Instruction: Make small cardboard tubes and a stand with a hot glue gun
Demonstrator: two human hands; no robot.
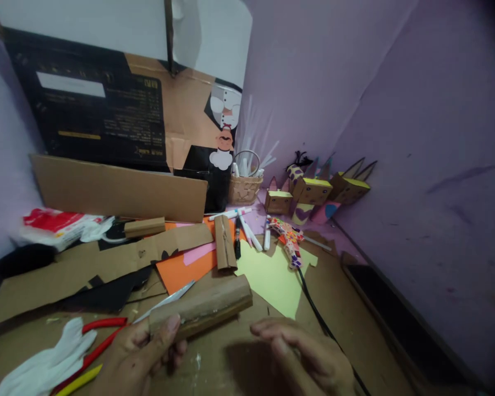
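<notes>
My left hand (148, 349) is wrapped round one end of a brown cardboard tube (214, 302), held tilted with its far end up to the right. A glue-streaked seam runs along the tube's side. My right hand (303, 349) hovers to the right of the tube, apart from it, holding nothing, fingers stretched out. Under the tube, scissors (165, 300) show only their blades. Another cardboard tube (225, 242) lies just beyond, beside a black pen (237, 237). A patterned glue gun (289, 239) rests on pale yellow paper (268, 272).
A white glove (53, 360) and red-handled pliers (93, 352) lie at the left. Cardboard strips (107, 258) and orange paper (181, 272) cover the middle. White markers (251, 234), a basket of glue sticks (245, 187), cardboard animal figures (313, 191) and a large box (119, 110) stand behind.
</notes>
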